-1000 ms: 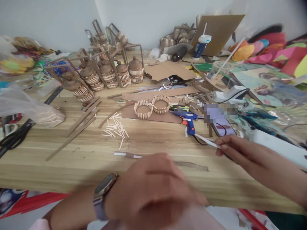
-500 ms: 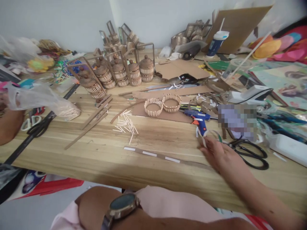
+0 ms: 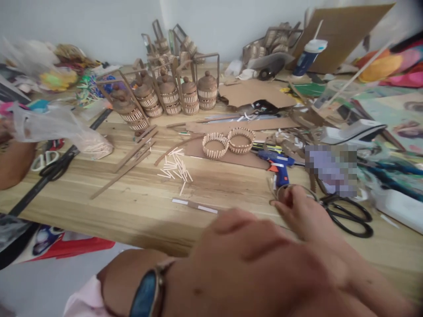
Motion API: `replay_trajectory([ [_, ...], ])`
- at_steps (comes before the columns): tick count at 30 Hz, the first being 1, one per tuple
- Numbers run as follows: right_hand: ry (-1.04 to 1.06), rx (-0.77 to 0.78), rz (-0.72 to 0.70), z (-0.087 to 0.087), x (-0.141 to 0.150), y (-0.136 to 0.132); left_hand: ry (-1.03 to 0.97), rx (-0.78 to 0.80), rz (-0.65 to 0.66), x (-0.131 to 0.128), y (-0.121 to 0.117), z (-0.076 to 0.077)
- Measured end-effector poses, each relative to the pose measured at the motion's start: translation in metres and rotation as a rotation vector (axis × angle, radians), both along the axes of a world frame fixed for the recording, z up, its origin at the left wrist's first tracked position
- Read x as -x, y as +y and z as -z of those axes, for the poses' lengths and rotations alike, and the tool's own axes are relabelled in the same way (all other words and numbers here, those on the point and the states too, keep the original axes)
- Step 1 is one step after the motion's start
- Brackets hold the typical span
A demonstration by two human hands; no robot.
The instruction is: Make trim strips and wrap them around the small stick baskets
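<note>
In the right foreground, my right hand (image 3: 302, 213) has its fingers closed on a thin pale ring that looks like a roll of tape (image 3: 309, 191). Just beyond it lies a blue glue gun (image 3: 280, 165), and black-handled scissors (image 3: 350, 215) are at its right. My left hand (image 3: 251, 251), below a wristwatch (image 3: 145, 293), is large and blurred near the camera. Its knuckles are bent and its fingertips are hidden. A brown strip with white pieces on it (image 3: 193, 205) lies beyond this hand, partly covered. Two small slatted rings (image 3: 214, 146) stand on brown card.
Loose short sticks (image 3: 175, 167) lie mid-table. Several lidded slatted baskets with handles (image 3: 207, 90) stand behind. At left are a plastic bag of sticks (image 3: 95, 147), white-handled scissors (image 3: 44, 161) and another person's arm (image 3: 16, 163). A blue cup (image 3: 309, 57) stands at the back right.
My left hand has swung up and to the right from the lap area, over the table's front edge, now covering part of the strip. My right hand stays at the roll of tape.
</note>
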State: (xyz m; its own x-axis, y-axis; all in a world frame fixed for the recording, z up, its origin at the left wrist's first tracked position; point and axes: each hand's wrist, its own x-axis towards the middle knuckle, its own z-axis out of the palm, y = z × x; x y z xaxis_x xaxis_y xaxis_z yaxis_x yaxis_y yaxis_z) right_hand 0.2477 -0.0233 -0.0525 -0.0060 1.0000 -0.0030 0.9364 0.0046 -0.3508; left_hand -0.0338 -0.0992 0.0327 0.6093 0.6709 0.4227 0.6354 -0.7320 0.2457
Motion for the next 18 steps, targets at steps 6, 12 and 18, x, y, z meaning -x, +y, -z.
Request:
replay_trajectory([
  [6, -0.069, -0.132, -0.116, 0.009, -0.014, 0.000, -0.072, -0.097, -0.120, -0.004, 0.115, -0.020],
  [12, -0.204, -0.416, -0.318, -0.010, 0.013, -0.010, 0.014, -0.188, -0.313, 0.001, 0.175, 0.010],
  [18, -0.124, -0.226, -0.602, -0.007, 0.092, -0.016, 0.240, -0.040, -0.301, -0.007, 0.212, 0.041],
])
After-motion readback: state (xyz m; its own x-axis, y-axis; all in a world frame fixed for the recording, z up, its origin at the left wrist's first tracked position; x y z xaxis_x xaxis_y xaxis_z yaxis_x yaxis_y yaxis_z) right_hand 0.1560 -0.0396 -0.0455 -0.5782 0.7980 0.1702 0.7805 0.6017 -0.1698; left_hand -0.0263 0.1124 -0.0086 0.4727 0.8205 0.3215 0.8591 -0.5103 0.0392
